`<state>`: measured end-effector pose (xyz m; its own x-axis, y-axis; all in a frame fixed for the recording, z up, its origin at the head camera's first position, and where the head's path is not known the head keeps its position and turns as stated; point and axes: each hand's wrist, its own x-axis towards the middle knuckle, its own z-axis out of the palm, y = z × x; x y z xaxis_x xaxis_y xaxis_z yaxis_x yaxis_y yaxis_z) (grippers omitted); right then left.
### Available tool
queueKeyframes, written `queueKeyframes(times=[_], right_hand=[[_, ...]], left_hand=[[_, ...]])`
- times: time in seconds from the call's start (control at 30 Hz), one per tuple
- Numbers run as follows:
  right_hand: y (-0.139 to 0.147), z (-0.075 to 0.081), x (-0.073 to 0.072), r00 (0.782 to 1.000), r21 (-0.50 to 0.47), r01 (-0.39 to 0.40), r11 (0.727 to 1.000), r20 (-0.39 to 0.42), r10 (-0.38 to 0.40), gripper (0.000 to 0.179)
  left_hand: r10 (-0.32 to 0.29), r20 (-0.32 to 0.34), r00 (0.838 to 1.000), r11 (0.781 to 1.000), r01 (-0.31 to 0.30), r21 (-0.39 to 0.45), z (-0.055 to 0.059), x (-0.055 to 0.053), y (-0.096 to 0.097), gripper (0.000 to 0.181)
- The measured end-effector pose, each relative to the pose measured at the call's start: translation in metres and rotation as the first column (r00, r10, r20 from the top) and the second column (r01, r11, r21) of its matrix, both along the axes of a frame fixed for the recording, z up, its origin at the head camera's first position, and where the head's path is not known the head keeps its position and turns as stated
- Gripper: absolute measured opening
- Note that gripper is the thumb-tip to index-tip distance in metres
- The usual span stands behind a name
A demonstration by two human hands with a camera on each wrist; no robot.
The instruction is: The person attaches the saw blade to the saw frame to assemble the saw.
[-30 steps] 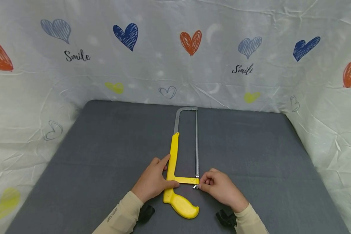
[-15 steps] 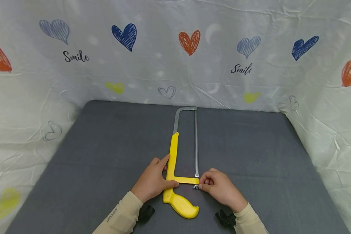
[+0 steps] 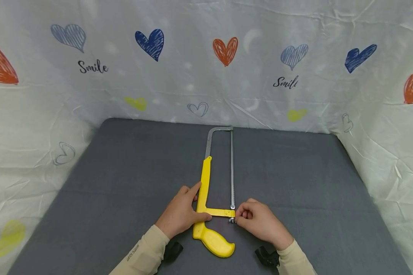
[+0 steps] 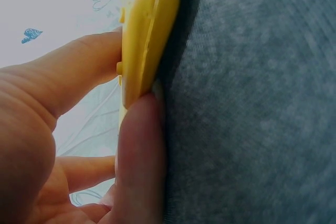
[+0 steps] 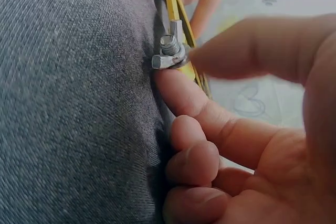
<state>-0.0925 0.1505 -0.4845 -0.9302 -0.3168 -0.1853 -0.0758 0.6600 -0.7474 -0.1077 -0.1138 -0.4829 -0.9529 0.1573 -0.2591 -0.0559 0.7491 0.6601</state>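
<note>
Hacksaw: yellow handle, silver blade, lying flat | left fingers gripping it | right fingers pinching silver wing nut

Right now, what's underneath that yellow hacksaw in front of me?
Gray cloth shows beside the hacksaw and through the opening between its yellow frame and blade. Whatever lies directly beneath the handle is covered.

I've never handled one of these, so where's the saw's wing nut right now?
In the head view, the wing nut is just below the right end of the yellow crossbar of the hacksaw, beside the right hand.
</note>
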Motion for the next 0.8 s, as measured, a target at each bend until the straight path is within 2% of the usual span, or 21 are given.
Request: queueKeyframes(times=[0.13, 0.27, 0.47, 0.8], right_hand=[[-0.005, 0.000, 0.003, 0.998, -0.007, 0.061, 0.998, 0.024, -0.060, 0.027], [-0.015, -0.005, 0.006, 0.992, 0.043, 0.127, 0.991, 0.015, -0.128, 0.040], [-0.022, -0.008, 0.008, 0.986, 0.094, 0.163, 0.982, 0.007, -0.164, 0.038], [-0.021, -0.006, 0.006, 0.984, 0.097, 0.180, 0.979, -0.013, -0.180, 0.037]], left_hand=[[-0.001, 0.010, 1.000, 1.000, 0.001, -0.004, -0.002, 0.001, 0.001, 0.111], [0.003, 0.022, 1.000, 1.000, -0.003, -0.007, -0.001, 0.001, 0.001, 0.110], [0.006, 0.010, 1.000, 1.000, -0.006, 0.001, 0.001, 0.003, 0.000, 0.109], [-0.001, 0.001, 1.000, 1.000, 0.001, -0.008, 0.001, 0.000, 0.002, 0.109]])
